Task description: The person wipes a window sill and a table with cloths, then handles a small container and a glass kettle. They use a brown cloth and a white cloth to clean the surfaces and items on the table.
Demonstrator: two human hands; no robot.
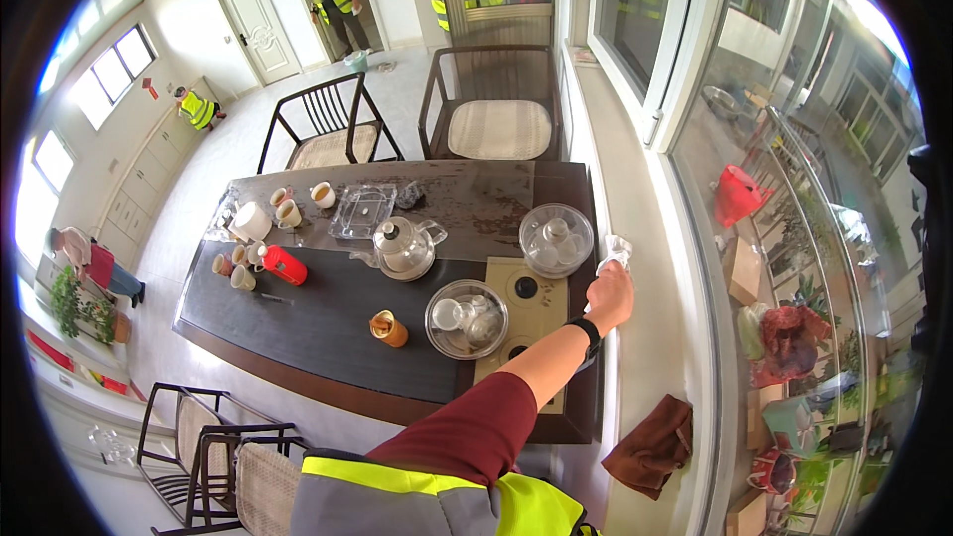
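My right hand [612, 292] grips a crumpled white cloth [617, 251] at the window sill [629, 193], beyond the table's right edge. A dark band circles that wrist, and the arm has a maroon sleeve. My left hand is out of view. Beside the right hand, a round clear lidded container [556, 240] holds small cups. A second clear container [466, 318] of cups and small glassware stands nearer. Both rest at a beige panel with dark round knobs [526, 286] on the dark tea table [327, 335]. Closer along the sill lies a folded brown cloth [653, 447].
A glass teapot [403, 247], a red flask [285, 265], a yellow holder [389, 328], several cups [288, 214] and a clear tray [362, 211] occupy the table. Wooden chairs [491, 108] stand around. Window glass [692, 119] borders the sill. Other people [336, 6] are farther off.
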